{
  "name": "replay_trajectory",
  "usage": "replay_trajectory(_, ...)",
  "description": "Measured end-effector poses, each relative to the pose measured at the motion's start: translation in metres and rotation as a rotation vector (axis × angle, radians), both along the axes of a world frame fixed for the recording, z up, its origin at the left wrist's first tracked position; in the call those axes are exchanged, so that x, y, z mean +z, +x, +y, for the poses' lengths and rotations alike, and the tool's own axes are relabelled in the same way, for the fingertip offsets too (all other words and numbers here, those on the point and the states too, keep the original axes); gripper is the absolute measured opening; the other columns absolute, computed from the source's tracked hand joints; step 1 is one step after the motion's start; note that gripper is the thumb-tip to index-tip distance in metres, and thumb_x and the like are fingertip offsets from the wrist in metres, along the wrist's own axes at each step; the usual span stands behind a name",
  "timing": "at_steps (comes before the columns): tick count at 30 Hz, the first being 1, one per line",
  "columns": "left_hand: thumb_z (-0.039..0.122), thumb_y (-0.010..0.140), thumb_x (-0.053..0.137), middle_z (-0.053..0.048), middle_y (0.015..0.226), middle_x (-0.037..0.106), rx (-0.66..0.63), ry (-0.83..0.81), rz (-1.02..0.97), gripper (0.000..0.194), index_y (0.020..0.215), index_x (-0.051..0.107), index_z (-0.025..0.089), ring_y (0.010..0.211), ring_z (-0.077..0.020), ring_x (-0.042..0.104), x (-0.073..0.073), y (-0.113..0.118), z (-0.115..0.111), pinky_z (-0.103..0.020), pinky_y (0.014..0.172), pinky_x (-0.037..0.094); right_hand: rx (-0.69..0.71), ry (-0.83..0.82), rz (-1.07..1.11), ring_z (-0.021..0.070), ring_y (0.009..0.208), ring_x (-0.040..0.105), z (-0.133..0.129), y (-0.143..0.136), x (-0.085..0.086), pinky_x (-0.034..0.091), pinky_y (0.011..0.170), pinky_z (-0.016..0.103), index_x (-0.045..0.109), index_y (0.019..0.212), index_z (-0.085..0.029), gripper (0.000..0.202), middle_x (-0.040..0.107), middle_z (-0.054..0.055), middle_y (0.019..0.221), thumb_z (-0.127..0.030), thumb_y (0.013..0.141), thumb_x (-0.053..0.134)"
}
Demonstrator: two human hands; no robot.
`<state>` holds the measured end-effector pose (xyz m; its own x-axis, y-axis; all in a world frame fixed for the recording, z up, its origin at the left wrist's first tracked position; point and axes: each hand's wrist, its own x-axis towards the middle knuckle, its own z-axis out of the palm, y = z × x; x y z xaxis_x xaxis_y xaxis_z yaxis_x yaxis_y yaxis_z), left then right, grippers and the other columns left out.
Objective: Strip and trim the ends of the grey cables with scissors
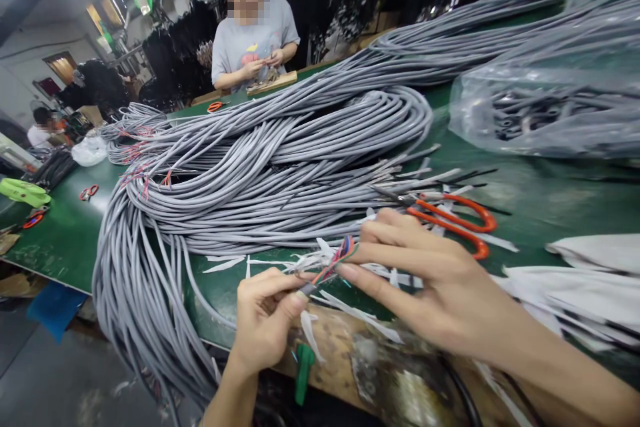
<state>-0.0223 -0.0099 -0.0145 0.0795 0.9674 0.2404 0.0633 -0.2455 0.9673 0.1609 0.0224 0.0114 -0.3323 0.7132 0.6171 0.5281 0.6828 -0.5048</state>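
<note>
While the left hand (267,320) pinches the end of a grey cable (309,289) between thumb and forefinger, the right hand (425,273) reaches in from the other side to the coloured wires (340,255) fanning out of it. The left fingers are closed on the grey sheath; the right thumb and forefinger are nearly together at the wires, the thumb tip against them, though I cannot tell whether they grip. That cable end is held above the near edge of the green desk (75,213), close to a worn brown board (340,347).

Just beyond the right hand, orange-handled scissors (450,217) lie among cut cable ends. A big bundle of grey cables (280,140) stretches across the desk from its left end towards the far right corner, with part of it hanging over the near edge at the left. Towards the right edge lies a clear plastic bag (545,120) with dark pieces inside. At the far edge, a co-worker (255,40) in a grey T-shirt has both hands together.
</note>
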Motion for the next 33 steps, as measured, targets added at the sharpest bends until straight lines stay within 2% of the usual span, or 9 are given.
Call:
replay_trajectory(5,0.053,0.068,0.070,0.000,0.056,0.045,-0.139,-0.251,-0.175,0.043,0.082,0.078,0.013,0.039,-0.0028,0.026,0.001,-0.001,0.001,-0.019,0.036,0.021,0.232,-0.358,0.152,0.0156,0.060,0.049,0.007,-0.008,-0.006,0.042,0.057,0.030,0.059,0.056,-0.021,0.054,0.053,0.001,0.056,-0.064,0.083,0.043)
replay_trajectory(9,0.050,0.067,0.072,-0.001,0.058,0.050,-0.065,-0.241,-0.205,0.040,0.082,0.078,0.014,0.041,-0.0046,0.034,-0.003,0.003,0.002,-0.019,0.038,0.028,0.219,-0.402,0.177,0.0164,0.060,0.050,0.003,-0.012,0.000,0.043,0.056,0.030,0.056,0.052,-0.021,0.058,0.052,0.002,0.055,-0.069,0.080,0.042)
replay_trajectory(13,0.043,0.068,0.073,-0.004,0.064,0.061,0.102,-0.185,-0.209,0.033,0.086,0.078,0.016,0.048,-0.0079,0.043,-0.006,0.009,0.003,-0.019,0.042,0.033,0.250,-0.366,0.115,0.0168,0.060,0.049,0.000,-0.010,0.007,0.043,0.059,0.032,0.055,0.052,-0.021,0.054,0.052,0.001,0.051,-0.063,0.085,0.042)
replay_trajectory(17,0.037,0.065,0.075,-0.004,0.065,0.065,0.171,-0.206,-0.216,0.026,0.080,0.078,0.016,0.054,-0.0105,0.050,-0.002,0.014,0.006,-0.020,0.049,0.039,0.259,-0.291,0.039,0.0162,0.059,0.050,-0.001,-0.007,0.003,0.045,0.067,0.036,0.062,0.061,-0.022,0.041,0.053,0.000,0.055,-0.049,0.088,0.047)
replay_trajectory(20,0.043,0.065,0.073,0.001,0.048,0.053,0.202,-0.236,-0.243,0.030,0.068,0.076,0.013,0.045,-0.0075,0.042,0.005,0.017,0.011,-0.019,0.044,0.035,0.291,-0.235,-0.067,0.0173,0.066,0.054,-0.004,-0.007,-0.002,0.045,0.077,0.040,0.064,0.066,-0.023,0.031,0.057,0.001,0.062,-0.038,0.089,0.049)
replay_trajectory(24,0.058,0.061,0.071,0.008,0.038,0.031,0.234,-0.342,-0.348,0.048,0.058,0.069,0.010,0.033,-0.0013,0.021,0.012,0.017,0.019,-0.017,0.033,0.016,0.448,-0.287,-0.267,0.0162,0.069,0.056,-0.008,-0.010,-0.009,0.046,0.076,0.036,0.060,0.066,-0.023,0.027,0.058,-0.001,0.064,-0.027,0.090,0.047)
replay_trajectory(26,0.062,0.058,0.070,0.008,0.038,0.034,0.225,-0.392,-0.396,0.052,0.059,0.068,0.010,0.030,-0.0007,0.021,0.012,0.017,0.021,-0.016,0.031,0.012,0.415,-0.281,-0.253,0.0145,0.062,0.054,-0.008,-0.012,-0.013,0.047,0.071,0.032,0.055,0.068,-0.022,0.028,0.057,-0.002,0.062,-0.026,0.092,0.042)
replay_trajectory(29,0.063,0.061,0.067,0.006,0.038,0.040,0.181,-0.424,-0.435,0.055,0.063,0.069,0.009,0.027,-0.0014,0.025,0.008,0.016,0.020,-0.017,0.029,0.012,0.241,-0.245,-0.092,0.0136,0.056,0.053,-0.006,-0.016,-0.016,0.045,0.057,0.026,0.051,0.073,-0.023,0.029,0.057,-0.001,0.061,-0.027,0.094,0.032)
replay_trajectory(33,0.057,0.066,0.067,0.006,0.041,0.042,0.169,-0.367,-0.428,0.050,0.076,0.073,0.008,0.028,-0.0013,0.028,0.003,0.019,0.016,-0.016,0.030,0.016,-0.024,-0.289,0.050,0.0124,0.044,0.049,-0.008,-0.024,-0.014,0.039,0.042,0.023,0.054,0.080,-0.022,0.024,0.057,-0.003,0.057,-0.045,0.082,0.054)
